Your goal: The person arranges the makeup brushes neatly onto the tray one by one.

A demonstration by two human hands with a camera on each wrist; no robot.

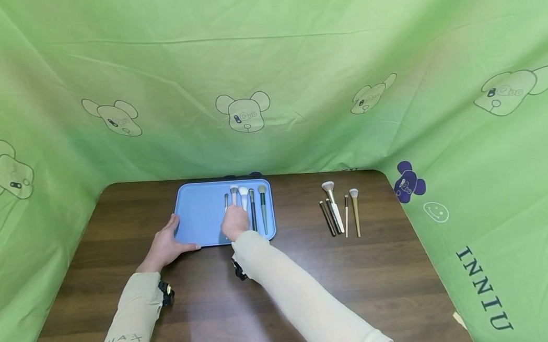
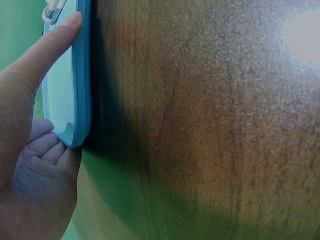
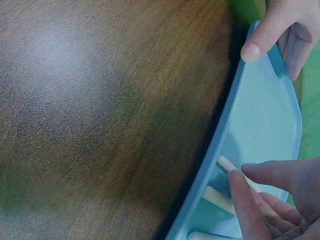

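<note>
A light blue tray (image 1: pixel 196 209) lies on the wooden table. My left hand (image 1: pixel 165 247) holds its near left corner, thumb (image 2: pixel 70 27) on the front rim and fingers curled at the left side. My right hand (image 1: pixel 236 223) is over the tray's right half. In the right wrist view its thumb and index fingertips pinch the thin pale handle of a makeup brush (image 3: pixel 227 163) in the tray. Beside it lies another pale brush handle (image 3: pixel 217 199). A white-headed brush (image 1: pixel 243 192), a dark brush (image 1: pixel 253 209) and a green-handled brush (image 1: pixel 264 211) lie to the right, bristles away from me.
To the right of the tray, several more makeup brushes lie on the table (image 1: pixel 310 294), among them a white-handled fan-shaped one (image 1: pixel 335 209), a thin one (image 1: pixel 346 216) and a wooden-handled one (image 1: pixel 355 213). A green patterned cloth (image 1: pixel 248 57) hangs behind and at both sides.
</note>
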